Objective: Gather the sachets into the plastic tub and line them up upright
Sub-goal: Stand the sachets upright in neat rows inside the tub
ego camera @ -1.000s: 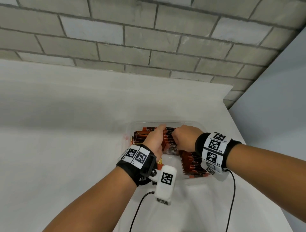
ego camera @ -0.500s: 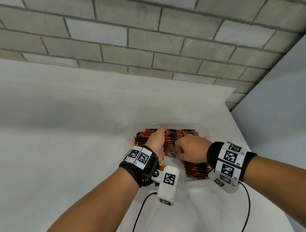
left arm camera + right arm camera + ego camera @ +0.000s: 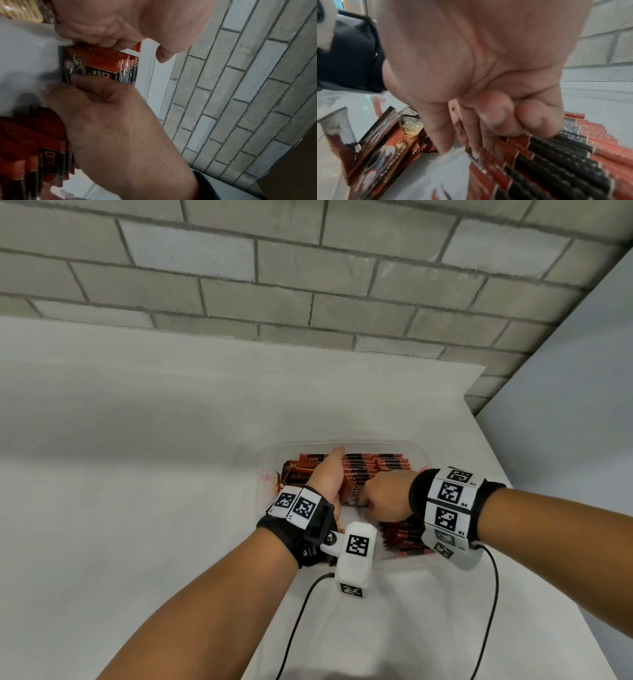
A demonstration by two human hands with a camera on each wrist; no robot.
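Note:
A clear plastic tub (image 3: 423, 453) sits on the white table and holds red and black sachets (image 3: 363, 470) standing upright in rows. A few sachets (image 3: 299, 474) lie flat or lean at its left end, seen also as the loose sachets (image 3: 385, 142) in the right wrist view. My left hand (image 3: 327, 477) is inside the tub. Its fingers (image 3: 102, 36) curl against one side of a short stack (image 3: 99, 65), thumb free. My right hand (image 3: 383, 498) pinches the front sachet (image 3: 468, 146) of that stack, thumb and index finger down. Another row (image 3: 404, 539) stands under my right wrist.
The table (image 3: 137, 474) ends at a brick wall (image 3: 308, 285) behind and at its right edge (image 3: 496, 460), close to the tub. Two black cables (image 3: 294, 628) trail from the wrist cameras across the near table.
My right hand has drawn back a little toward me along the row, its fingers still curled. The left hand has stayed in place beside the stack.

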